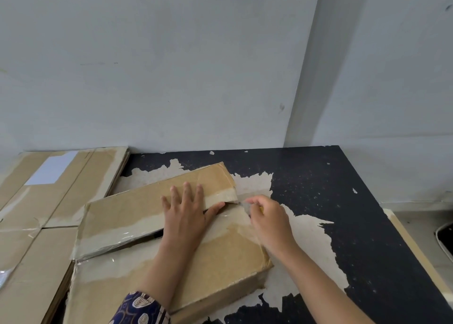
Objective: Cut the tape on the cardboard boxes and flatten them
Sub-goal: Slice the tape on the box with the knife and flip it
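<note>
A brown cardboard box (127, 210) lies on the black table, its top seam covered with clear tape and split open along the middle. The far flap is slightly raised. My left hand (188, 213) presses flat on that flap with fingers spread, the thumb at the seam. At the seam's right end, my right hand (267, 220) grips a small cutter (242, 204). A bit of yellow handle shows between the fingers, and its thin blade tip points left at the tape by the flap's corner.
Flattened cardboard boxes (49, 201) are stacked at the left, one with a white label. The black table (355, 225) has a peeling surface and ends at the right; a wall stands close behind. A dark object (446, 237) sits past the right edge.
</note>
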Motion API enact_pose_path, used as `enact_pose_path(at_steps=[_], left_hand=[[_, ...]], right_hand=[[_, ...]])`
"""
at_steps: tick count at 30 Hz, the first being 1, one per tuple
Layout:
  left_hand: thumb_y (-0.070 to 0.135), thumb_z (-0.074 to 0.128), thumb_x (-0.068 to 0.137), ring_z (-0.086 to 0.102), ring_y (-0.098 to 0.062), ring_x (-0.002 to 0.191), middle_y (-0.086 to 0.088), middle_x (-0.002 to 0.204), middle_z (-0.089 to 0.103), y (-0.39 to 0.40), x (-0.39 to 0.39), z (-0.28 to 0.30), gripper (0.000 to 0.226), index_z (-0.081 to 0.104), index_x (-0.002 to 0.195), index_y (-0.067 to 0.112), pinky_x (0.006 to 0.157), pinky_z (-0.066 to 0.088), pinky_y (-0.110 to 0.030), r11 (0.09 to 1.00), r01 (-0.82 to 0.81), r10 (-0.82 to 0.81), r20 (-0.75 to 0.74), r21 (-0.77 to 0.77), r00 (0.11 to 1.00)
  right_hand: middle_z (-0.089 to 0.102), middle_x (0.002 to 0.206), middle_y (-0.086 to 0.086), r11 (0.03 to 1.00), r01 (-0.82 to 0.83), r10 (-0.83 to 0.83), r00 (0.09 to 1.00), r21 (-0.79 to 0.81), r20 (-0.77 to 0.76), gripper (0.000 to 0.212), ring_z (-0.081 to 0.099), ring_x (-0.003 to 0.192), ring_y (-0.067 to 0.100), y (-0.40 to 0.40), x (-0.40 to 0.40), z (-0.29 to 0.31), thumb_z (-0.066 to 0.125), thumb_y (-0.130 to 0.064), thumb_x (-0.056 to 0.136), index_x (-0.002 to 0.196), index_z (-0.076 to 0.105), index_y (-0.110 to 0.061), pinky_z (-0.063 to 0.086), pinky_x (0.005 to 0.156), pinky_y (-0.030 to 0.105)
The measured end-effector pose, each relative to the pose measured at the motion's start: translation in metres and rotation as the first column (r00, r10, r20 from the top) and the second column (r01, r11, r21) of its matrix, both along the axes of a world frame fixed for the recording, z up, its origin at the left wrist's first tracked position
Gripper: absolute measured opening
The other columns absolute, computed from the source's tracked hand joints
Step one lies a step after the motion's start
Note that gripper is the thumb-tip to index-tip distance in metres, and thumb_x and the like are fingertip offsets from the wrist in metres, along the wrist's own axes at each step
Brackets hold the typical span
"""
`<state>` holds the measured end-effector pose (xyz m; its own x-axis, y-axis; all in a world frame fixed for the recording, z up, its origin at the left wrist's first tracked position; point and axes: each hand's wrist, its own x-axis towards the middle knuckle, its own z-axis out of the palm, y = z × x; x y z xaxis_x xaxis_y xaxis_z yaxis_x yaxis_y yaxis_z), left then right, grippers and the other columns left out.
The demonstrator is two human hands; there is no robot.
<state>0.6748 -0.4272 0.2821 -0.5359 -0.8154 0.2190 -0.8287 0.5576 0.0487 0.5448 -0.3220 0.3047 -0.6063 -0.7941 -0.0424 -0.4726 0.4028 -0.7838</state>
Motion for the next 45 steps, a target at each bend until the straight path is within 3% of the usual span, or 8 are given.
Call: enact_pose_path(at_steps=[2, 9, 18, 31, 34, 38, 42, 45], left_hand=[[0.064, 0.006, 0.093, 0.063, -0.048, 0.086, -0.024, 0.100, 0.066, -0.002, 0.001, 0.002, 0.090, 0.069, 0.100, 0.001, 0.066, 0.050, -0.059, 1.000, 0.006, -0.006, 0.010, -0.001, 1.000], [0.062, 0.008, 0.095, 0.063, -0.047, 0.085, -0.025, 0.099, 0.066, 0.000, -0.001, -0.001, 0.088, 0.069, 0.098, -0.001, 0.066, 0.051, -0.055, 1.000, 0.011, -0.011, 0.011, -0.026, 1.000], [0.061, 0.012, 0.095, 0.062, -0.047, 0.087, -0.025, 0.100, 0.066, 0.002, -0.001, -0.006, 0.084, 0.068, 0.099, -0.002, 0.067, 0.050, -0.054, 0.998, 0.019, -0.020, -0.017, -0.061, 1.000], [0.060, 0.013, 0.096, 0.062, -0.045, 0.084, -0.024, 0.097, 0.066, 0.000, 0.003, -0.012, 0.083, 0.067, 0.098, -0.002, 0.067, 0.049, -0.049, 0.978, 0.051, -0.059, -0.032, -0.203, 0.998], [0.058, 0.012, 0.098, 0.064, -0.035, 0.067, -0.015, 0.075, 0.065, -0.009, 0.004, -0.004, 0.079, 0.067, 0.080, 0.003, 0.060, 0.047, -0.040, 0.965, 0.058, -0.097, -0.142, -0.256, 0.985], [0.057, 0.011, 0.098, 0.057, -0.029, 0.051, -0.006, 0.056, 0.056, -0.018, 0.005, 0.005, 0.076, 0.059, 0.064, 0.008, 0.050, 0.045, -0.033, 0.950, 0.105, -0.175, -0.224, -0.294, 0.959], [0.062, 0.009, 0.095, 0.050, -0.026, 0.035, -0.002, 0.045, 0.050, -0.025, 0.009, 0.022, 0.078, 0.054, 0.054, 0.013, 0.038, 0.028, -0.021, 0.938, 0.116, -0.194, -0.219, -0.326, 0.956], [0.060, 0.013, 0.095, 0.051, -0.024, 0.033, -0.001, 0.052, 0.060, -0.032, 0.011, 0.039, 0.074, 0.065, 0.071, 0.015, 0.036, 0.025, -0.016, 0.903, 0.171, -0.305, -0.307, -0.394, 0.902]], right_hand=[[0.056, 0.084, -0.007, 0.993, 0.073, -0.062, 0.992, -0.093, 0.114, 0.030, 0.061, 0.086, 0.016, 0.000, -0.003, 0.001, 0.038, -0.010, 0.094, 0.113, 0.061, -0.012, 0.050, 0.079, 0.031], [0.067, 0.108, 0.001, 1.000, 0.028, -0.028, 0.997, -0.008, 0.076, 0.033, 0.060, 0.101, 0.019, -0.012, 0.001, 0.003, 0.037, -0.010, 0.093, 0.114, 0.062, -0.016, 0.044, 0.080, 0.028], [0.066, 0.113, 0.000, 0.997, 0.079, -0.078, 0.996, -0.022, 0.047, 0.034, 0.060, 0.103, 0.020, -0.012, 0.003, -0.003, 0.035, -0.012, 0.094, 0.117, 0.060, -0.016, 0.046, 0.087, 0.031], [0.069, 0.096, -0.006, 0.997, -0.065, 0.065, 0.998, 0.044, 0.011, 0.033, 0.057, 0.081, 0.013, -0.010, -0.001, 0.001, 0.039, -0.010, 0.091, 0.107, 0.067, -0.019, 0.040, 0.069, 0.025], [0.052, 0.067, -0.017, 0.997, -0.071, 0.072, 0.994, -0.009, 0.078, 0.031, 0.043, 0.060, 0.000, -0.004, -0.003, -0.004, 0.040, -0.008, 0.091, 0.106, 0.066, -0.016, 0.035, 0.058, 0.017], [0.056, 0.074, -0.012, 0.991, 0.057, -0.033, 0.981, -0.119, 0.193, 0.029, 0.058, 0.069, 0.009, -0.005, -0.014, 0.001, 0.038, -0.007, 0.094, 0.107, 0.063, -0.012, 0.052, 0.076, 0.038], [0.059, 0.071, -0.006, 0.984, 0.095, -0.063, 0.977, -0.151, 0.204, 0.028, 0.058, 0.066, 0.010, -0.011, -0.019, 0.005, 0.037, -0.007, 0.094, 0.104, 0.061, -0.015, 0.053, 0.077, 0.042], [0.059, 0.074, -0.007, 0.978, 0.112, -0.075, 0.976, -0.177, 0.203, 0.025, 0.061, 0.072, 0.013, -0.008, -0.026, -0.003, 0.038, -0.007, 0.094, 0.100, 0.059, -0.020, 0.053, 0.075, 0.046]])
